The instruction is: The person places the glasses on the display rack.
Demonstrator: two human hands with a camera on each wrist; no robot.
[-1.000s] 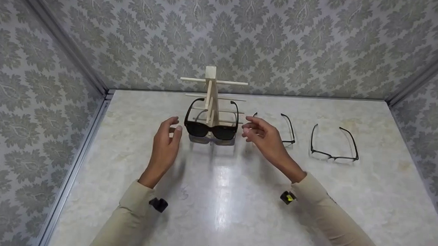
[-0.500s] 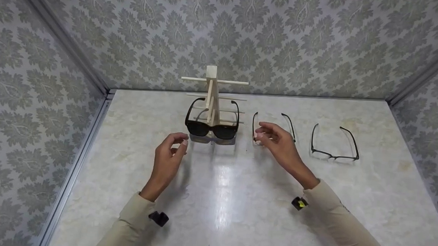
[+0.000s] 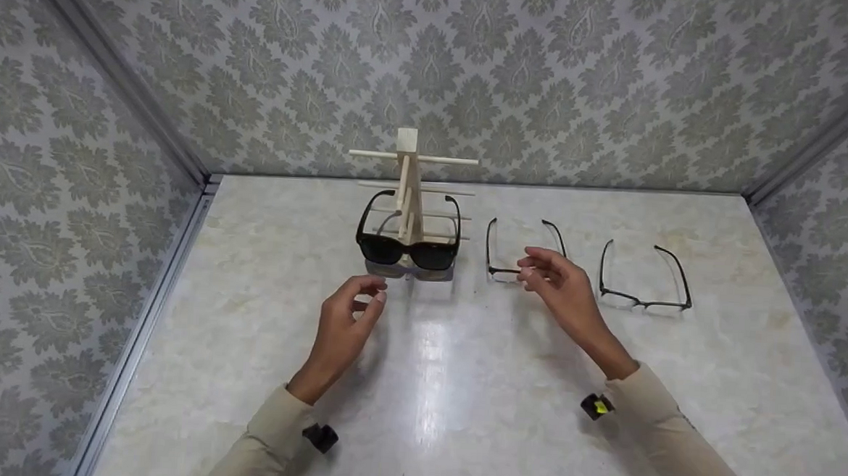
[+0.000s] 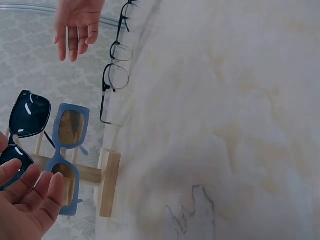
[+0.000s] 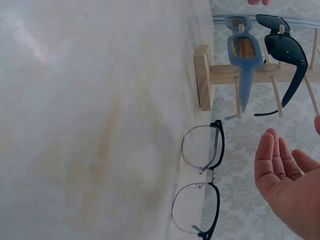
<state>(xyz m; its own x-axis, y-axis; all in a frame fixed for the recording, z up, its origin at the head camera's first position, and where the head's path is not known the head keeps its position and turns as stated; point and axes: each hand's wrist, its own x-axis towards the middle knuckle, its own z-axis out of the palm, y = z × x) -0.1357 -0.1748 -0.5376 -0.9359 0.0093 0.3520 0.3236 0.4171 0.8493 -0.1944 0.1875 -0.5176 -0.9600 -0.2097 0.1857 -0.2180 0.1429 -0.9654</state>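
Observation:
A wooden eyewear stand [image 3: 408, 141] with crosswise pegs holds black sunglasses [image 3: 434, 256]. Below them on the stand hang blue-framed sunglasses [image 4: 70, 127] with brown lenses, clearest in the wrist views. My left hand [image 3: 347, 325], fingers loosely bent and holding nothing, hovers in front of the stand, just below the sunglasses in the head view. To the right, my right hand [image 3: 565, 292] is likewise relaxed and empty. It overlaps the front of dark-rimmed eyeglasses [image 3: 489, 249] lying with temples spread, hiding part of their frame.
Another pair of dark-rimmed eyeglasses [image 3: 687, 281] lies unfolded farther right on the pale marbled table [image 3: 472, 429]. Patterned wall panels [image 3: 476, 74] close in the back and sides. A small black device [image 3: 321, 437] sits at the left wrist, and a similar one [image 3: 595, 406] at the right.
Both hands have drawn away from the sides of the black sunglasses: the left toward the person and slightly right, the right toward the person and rightward over the eyeglasses. The sunglasses stay on the stand.

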